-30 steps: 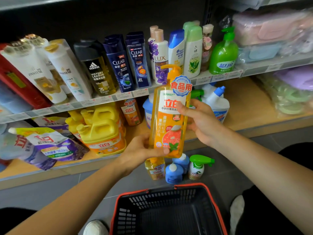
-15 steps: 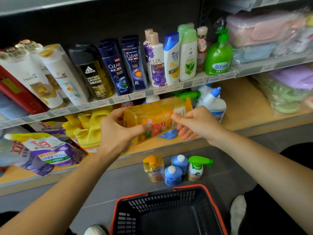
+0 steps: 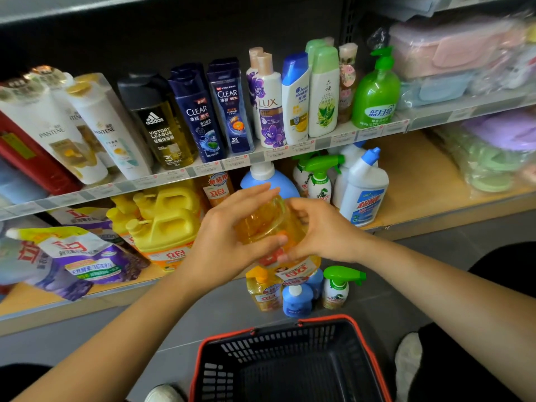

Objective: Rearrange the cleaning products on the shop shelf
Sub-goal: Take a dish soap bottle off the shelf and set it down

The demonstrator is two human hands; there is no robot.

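spans 9 to 3 o'clock across mid-frame: lower shelf [image 3: 420,181], carrying yellow jugs [image 3: 168,224] at 9 and a white bottle with a blue cap [image 3: 365,187] at 2. sits on the floor at 6 o'clock: black basket [image 3: 272,326] with a red rim. hangs at dead centre, in front of the shelf edge and not on it: orange detergent bottle [image 3: 266,219], clasped between left hand [image 3: 226,236] at 9 and right hand [image 3: 322,230] at 3. curls the fingers of both hands round its sides, left thumb laid across the near face. stood upright a second ago, lay sideways half a second ago, now points downward (clear base toward the camera, label upside down toward 6). reads as turning it over, not yet shelving it. waits at 6, just beyond the basket: cluster of small bottles [image 3: 293,297] on the floor.
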